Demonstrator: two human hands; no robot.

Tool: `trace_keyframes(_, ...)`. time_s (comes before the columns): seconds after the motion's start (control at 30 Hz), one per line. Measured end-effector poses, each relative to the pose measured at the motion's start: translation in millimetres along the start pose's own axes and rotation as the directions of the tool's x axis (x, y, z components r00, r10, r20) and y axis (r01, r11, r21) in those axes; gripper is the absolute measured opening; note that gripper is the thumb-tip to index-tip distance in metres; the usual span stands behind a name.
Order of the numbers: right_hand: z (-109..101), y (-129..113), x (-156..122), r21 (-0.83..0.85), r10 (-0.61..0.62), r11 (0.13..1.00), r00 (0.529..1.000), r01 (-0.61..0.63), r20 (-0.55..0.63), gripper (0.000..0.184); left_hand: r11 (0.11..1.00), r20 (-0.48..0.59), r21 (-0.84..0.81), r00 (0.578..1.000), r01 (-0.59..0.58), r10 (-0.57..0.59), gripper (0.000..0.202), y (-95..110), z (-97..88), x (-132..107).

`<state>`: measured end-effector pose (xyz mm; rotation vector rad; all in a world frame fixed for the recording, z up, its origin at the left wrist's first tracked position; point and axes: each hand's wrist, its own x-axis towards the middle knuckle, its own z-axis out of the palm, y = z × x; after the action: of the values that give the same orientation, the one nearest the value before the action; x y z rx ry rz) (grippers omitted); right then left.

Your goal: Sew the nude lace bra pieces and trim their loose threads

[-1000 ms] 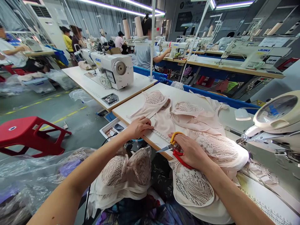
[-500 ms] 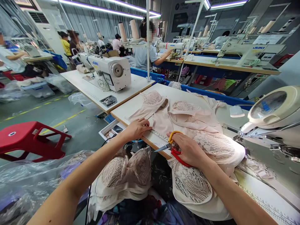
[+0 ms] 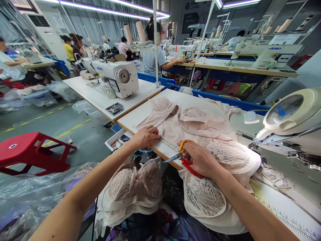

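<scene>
My right hand (image 3: pixel 202 160) grips scissors (image 3: pixel 182 155) with one yellow and one red loop, blades pointing left over the white table's front edge (image 3: pixel 140 115). My left hand (image 3: pixel 144 136) rests with curled fingers on pale pink fabric (image 3: pixel 173 129) at that edge, pinning it beside a printed ruler strip. Several pink lace bra pieces (image 3: pixel 195 115) lie spread on the table. A lace-covered garment (image 3: pixel 208 197) hangs off the edge under my right wrist. Another lace bra (image 3: pixel 135 180) lies in my lap area below the table.
A sewing machine (image 3: pixel 291 117) stands at my right. A second Juki machine (image 3: pixel 117 77) sits on the neighbouring table to the left. A red stool (image 3: pixel 30 150) stands on the floor at left, clear plastic bags (image 3: pixel 32 190) beside it. Other workers sit at machines behind.
Both hands stay where they were on the fabric and scissors. Only the view has shifted slightly.
</scene>
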<state>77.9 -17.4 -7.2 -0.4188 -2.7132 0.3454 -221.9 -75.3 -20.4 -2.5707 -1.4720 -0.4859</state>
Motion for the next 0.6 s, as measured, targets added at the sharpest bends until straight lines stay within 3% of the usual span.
trace_keyframes(0.23,0,-1,-1,-0.023,-0.024,0.999,0.999,0.024,-0.022,0.012,0.982,0.113,0.189,0.993,-0.006,-0.016,0.033,13,-4.5,1)
trace_keyframes(0.43,-1,-4,-4,-0.054,-0.075,0.996,0.995,0.071,-0.066,0.013,0.979,0.12,0.203,0.991,0.028,-0.053,0.036,17,-1.4,-1)
trace_keyframes(0.6,-1,-5,-2,-0.058,-0.08,0.995,0.997,0.079,-0.018,0.016,0.98,0.123,0.197,0.99,0.042,-0.067,0.034,17,-1.7,-1)
